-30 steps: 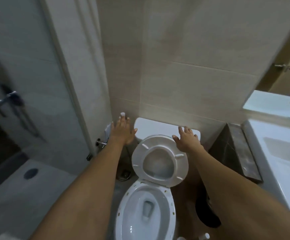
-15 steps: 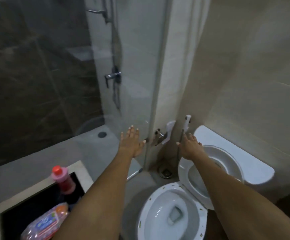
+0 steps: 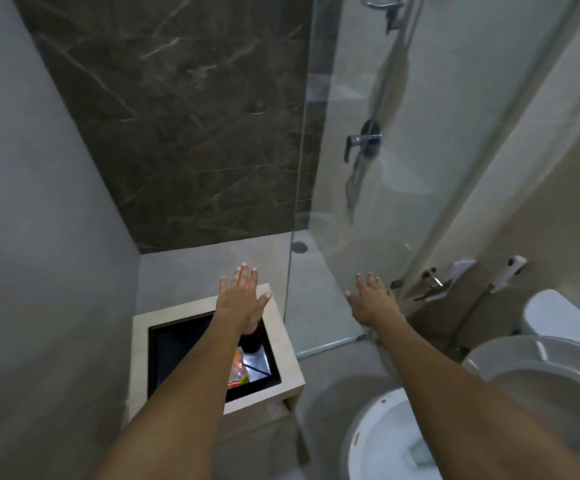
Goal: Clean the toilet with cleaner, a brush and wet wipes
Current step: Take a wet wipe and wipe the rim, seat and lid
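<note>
The white toilet (image 3: 378, 441) sits at the bottom right with its seat and lid (image 3: 538, 368) raised; small brown specks dot the bowl rim. A low beige table with a black top (image 3: 281, 327) stands on the left. On it, a cleaner bottle (image 3: 252, 341) and a colourful wet-wipes pack (image 3: 237, 370) show only in part beneath my left arm. My left hand (image 3: 242, 299) hovers over the table's far side, fingers spread, holding nothing. My right hand (image 3: 373, 297) is stretched out flat in the air near the glass shower panel, holding nothing.
A glass shower screen (image 3: 333, 202) with a chrome hinge (image 3: 427, 278) divides off the shower, which has a floor drain (image 3: 299, 247) and mixer tap (image 3: 364, 138). A bidet sprayer (image 3: 508, 271) hangs on the wall beside the toilet tank (image 3: 565, 317).
My view has swung left, away from the toilet toward the shower and the low table. Both hands moved left with it; my left hand is over the table.
</note>
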The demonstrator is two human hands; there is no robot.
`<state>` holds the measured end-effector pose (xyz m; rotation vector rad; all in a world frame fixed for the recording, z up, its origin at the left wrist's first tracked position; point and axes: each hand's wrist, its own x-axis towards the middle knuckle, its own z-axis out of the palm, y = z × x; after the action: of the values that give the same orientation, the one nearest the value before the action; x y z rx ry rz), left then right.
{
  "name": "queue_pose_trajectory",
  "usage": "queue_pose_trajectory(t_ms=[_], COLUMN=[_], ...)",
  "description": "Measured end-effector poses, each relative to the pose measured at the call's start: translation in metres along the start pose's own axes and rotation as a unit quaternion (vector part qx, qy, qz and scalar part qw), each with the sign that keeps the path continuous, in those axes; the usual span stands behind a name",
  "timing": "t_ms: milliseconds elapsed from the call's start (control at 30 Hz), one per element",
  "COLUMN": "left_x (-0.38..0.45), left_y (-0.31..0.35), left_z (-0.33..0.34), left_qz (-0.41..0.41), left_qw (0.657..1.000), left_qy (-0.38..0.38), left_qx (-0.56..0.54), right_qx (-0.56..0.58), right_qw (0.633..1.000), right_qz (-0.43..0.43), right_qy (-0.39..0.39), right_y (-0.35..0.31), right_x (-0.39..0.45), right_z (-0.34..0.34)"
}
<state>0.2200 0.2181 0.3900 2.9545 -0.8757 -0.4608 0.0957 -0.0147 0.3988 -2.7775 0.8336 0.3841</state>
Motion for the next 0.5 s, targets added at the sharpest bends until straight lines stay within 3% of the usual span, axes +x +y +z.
queue_pose_trajectory(t_ms=[500], left_x=[-0.011], left_y=[-0.169], left_z=[0.071], left_qz=[-0.079], left_qw=[0.994], left_qy=[-0.070], left_qx=[-0.014], right_qx=[-0.030], right_qw=[0.993], right_qz=[-0.084], right_qy=[-0.080], right_y=[-0.179], right_x=[0.032], right_z=[0.097])
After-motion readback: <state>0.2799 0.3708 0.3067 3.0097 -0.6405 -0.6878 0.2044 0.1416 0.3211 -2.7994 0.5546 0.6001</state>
